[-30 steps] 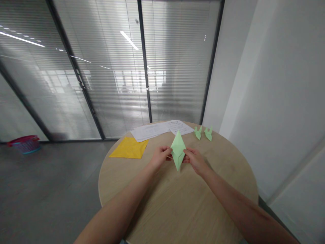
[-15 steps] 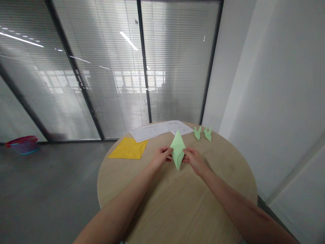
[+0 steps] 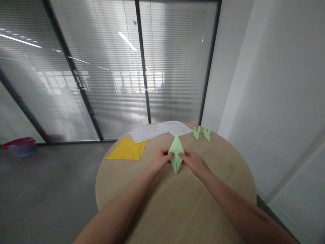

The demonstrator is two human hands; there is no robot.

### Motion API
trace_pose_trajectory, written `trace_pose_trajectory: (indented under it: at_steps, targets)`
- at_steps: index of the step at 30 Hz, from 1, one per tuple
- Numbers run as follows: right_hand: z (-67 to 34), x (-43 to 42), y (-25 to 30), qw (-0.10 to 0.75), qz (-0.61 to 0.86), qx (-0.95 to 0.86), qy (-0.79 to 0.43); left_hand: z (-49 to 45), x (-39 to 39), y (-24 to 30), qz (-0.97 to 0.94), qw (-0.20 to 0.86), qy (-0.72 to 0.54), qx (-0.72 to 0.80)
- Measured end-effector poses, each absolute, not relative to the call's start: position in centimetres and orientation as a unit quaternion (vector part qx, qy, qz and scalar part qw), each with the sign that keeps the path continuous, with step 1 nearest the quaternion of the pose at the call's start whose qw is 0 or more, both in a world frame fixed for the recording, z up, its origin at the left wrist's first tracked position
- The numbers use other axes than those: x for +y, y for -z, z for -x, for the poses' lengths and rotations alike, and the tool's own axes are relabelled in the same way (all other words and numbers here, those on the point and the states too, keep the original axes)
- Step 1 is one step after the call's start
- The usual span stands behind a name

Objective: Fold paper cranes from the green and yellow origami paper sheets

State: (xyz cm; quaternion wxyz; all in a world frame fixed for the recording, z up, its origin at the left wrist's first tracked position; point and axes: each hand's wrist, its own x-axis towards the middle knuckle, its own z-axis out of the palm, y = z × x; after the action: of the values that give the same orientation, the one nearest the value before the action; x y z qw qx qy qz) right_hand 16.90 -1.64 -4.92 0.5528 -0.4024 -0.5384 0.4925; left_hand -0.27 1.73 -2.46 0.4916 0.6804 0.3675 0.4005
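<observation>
A light green folded paper (image 3: 176, 152), diamond-shaped with points far and near, lies over the round wooden table (image 3: 177, 210). My left hand (image 3: 160, 159) pinches its left edge, fingers closed on the paper. My right hand (image 3: 193, 161) pinches its right side, thumb reaching onto the middle of the paper. Both hands meet at the widest part of the diamond.
Two small finished green folded figures (image 3: 202, 133) stand at the far right of the table. A yellow square sheet (image 3: 127, 149) lies at the far left, with white printed sheets (image 3: 159, 130) behind it. A red basket (image 3: 18, 146) sits on the floor by the glass wall.
The green paper has sunk lower toward the table and my fingers have moved inward over its middle. The view shifted slightly left.
</observation>
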Motion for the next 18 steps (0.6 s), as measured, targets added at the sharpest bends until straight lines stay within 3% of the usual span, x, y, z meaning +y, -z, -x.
trace_pose_trajectory:
  at_steps: [18]
  targets:
    - [-16.83, -1.79, 4.63, 0.571, 0.399, -0.531, -0.482, 0.27, 2.08, 2.7, -0.672, 0.49, -0.404, 0.38]
